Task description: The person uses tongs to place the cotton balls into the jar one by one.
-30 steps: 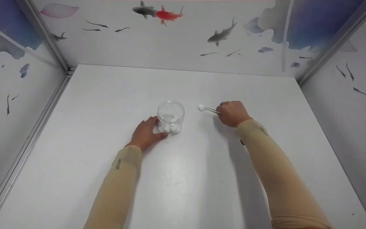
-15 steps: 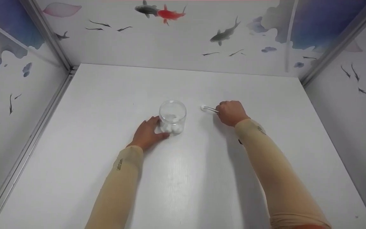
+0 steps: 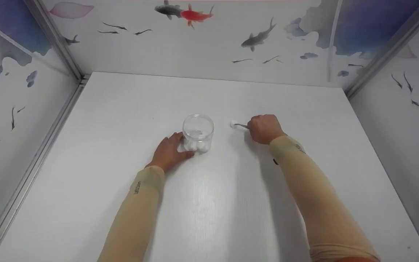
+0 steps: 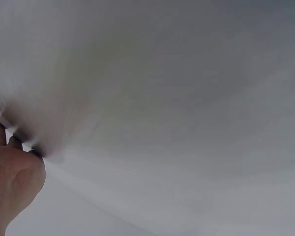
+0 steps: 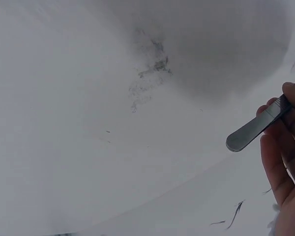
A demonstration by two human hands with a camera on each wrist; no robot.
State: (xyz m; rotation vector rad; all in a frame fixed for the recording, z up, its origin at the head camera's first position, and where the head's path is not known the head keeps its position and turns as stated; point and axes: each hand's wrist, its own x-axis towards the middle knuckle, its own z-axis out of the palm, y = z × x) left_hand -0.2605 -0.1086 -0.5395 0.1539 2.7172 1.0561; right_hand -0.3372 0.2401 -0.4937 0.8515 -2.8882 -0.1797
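A clear plastic jar [image 3: 198,133] with white cotton balls [image 3: 199,145] at its bottom stands open on the white table [image 3: 209,203]. My left hand [image 3: 168,152] wraps around the jar's lower left side. My right hand [image 3: 264,128] grips metal tweezers [image 3: 241,126] whose tips pinch a small white cotton ball [image 3: 233,124] just right of the jar, low over the table. In the right wrist view the tweezers' blunt rear end [image 5: 255,130] sticks out from my fingers [image 5: 278,167]. The left wrist view shows only the heel of my left hand [image 4: 12,177] against a blurred surface.
Walls papered with fish pictures [image 3: 191,15] enclose the table on the left, back and right, with metal corner posts [image 3: 55,40]. My sleeved forearms [image 3: 304,193] reach in from the near edge.
The cotton ball in the tweezers has dropped slightly toward the table and my right hand shifted a little. The left hand and jar stay as they were.
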